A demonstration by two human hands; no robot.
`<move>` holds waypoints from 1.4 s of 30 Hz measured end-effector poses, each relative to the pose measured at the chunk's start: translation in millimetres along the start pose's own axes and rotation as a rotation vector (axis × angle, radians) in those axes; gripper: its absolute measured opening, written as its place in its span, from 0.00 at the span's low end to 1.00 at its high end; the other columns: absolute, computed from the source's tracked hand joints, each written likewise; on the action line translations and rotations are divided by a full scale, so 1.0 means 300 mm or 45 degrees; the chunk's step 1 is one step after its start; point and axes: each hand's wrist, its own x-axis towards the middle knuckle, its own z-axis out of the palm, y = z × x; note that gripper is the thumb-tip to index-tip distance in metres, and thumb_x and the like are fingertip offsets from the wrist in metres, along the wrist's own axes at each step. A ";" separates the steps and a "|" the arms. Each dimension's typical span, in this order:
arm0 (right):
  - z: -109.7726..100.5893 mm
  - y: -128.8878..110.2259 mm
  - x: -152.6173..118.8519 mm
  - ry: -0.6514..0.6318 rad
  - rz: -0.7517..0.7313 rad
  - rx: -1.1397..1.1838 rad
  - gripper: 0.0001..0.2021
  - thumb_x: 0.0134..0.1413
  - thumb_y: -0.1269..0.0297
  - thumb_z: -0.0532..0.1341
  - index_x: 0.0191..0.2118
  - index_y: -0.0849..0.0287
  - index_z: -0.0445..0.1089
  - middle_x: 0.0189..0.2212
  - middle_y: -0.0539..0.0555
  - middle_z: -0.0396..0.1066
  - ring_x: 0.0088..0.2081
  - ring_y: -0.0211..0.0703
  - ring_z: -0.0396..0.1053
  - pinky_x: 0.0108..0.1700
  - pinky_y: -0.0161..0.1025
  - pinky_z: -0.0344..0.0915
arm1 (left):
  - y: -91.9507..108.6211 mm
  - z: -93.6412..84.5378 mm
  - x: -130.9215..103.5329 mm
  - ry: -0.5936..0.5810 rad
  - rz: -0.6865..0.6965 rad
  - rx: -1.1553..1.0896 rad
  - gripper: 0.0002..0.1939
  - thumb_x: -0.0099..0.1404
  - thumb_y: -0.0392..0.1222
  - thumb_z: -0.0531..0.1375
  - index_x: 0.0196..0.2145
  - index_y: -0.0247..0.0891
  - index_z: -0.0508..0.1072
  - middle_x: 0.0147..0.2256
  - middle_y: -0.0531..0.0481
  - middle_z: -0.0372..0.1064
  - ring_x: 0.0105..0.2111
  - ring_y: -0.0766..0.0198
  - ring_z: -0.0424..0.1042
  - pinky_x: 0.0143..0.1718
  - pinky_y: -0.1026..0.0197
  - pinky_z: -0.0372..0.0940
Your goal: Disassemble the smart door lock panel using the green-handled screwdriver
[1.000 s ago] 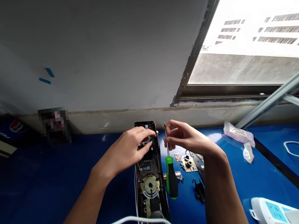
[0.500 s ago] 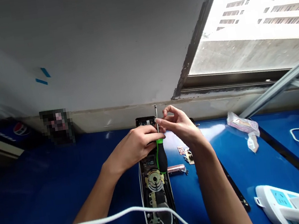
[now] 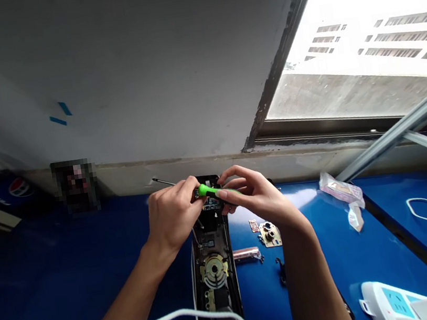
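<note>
The screwdriver lay slantwise between the hands, above the open device: the right hand's fingers were closed round its handle, while the left hand's curled fingers covered its shaft.

Two strips of blue tape are stuck to the grey wall at left. Below them sit a pixelated dark object and, at the left edge, dark blue Pepsi packaging. A window fills the upper right. Lower right hold a clear plastic bag, a coiled white cable and a white power strip.
</note>
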 end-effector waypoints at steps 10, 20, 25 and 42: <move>-0.010 -0.105 -0.011 0.749 -0.627 -0.180 0.24 0.57 0.62 0.71 0.55 0.46 0.62 0.35 0.49 0.77 0.38 0.45 0.80 0.42 0.44 0.80 | -0.026 -0.026 0.029 -0.080 0.028 -0.267 0.10 0.73 0.42 0.62 0.49 0.41 0.80 0.45 0.47 0.72 0.42 0.60 0.75 0.46 0.58 0.71; 0.016 -0.064 0.008 0.693 -0.952 -0.496 0.19 0.60 0.66 0.69 0.55 0.49 0.71 0.39 0.50 0.79 0.39 0.45 0.79 0.39 0.46 0.79 | -0.032 0.044 0.007 -0.437 0.230 -0.344 0.20 0.72 0.29 0.56 0.56 0.40 0.77 0.57 0.43 0.69 0.60 0.51 0.65 0.61 0.46 0.69; 0.008 -0.037 0.027 0.664 -0.899 -0.567 0.20 0.59 0.66 0.70 0.56 0.48 0.72 0.40 0.50 0.79 0.37 0.44 0.78 0.40 0.46 0.77 | -0.053 0.079 -0.005 -0.471 0.265 -0.339 0.26 0.67 0.25 0.54 0.57 0.42 0.76 0.60 0.41 0.66 0.65 0.48 0.60 0.66 0.40 0.65; 0.009 -0.030 0.029 0.753 -1.012 -0.898 0.20 0.52 0.71 0.74 0.50 0.51 0.74 0.35 0.47 0.73 0.27 0.33 0.63 0.30 0.36 0.70 | -0.062 0.069 -0.006 -0.501 0.165 -0.178 0.20 0.71 0.43 0.59 0.59 0.45 0.75 0.66 0.42 0.59 0.71 0.40 0.49 0.69 0.34 0.58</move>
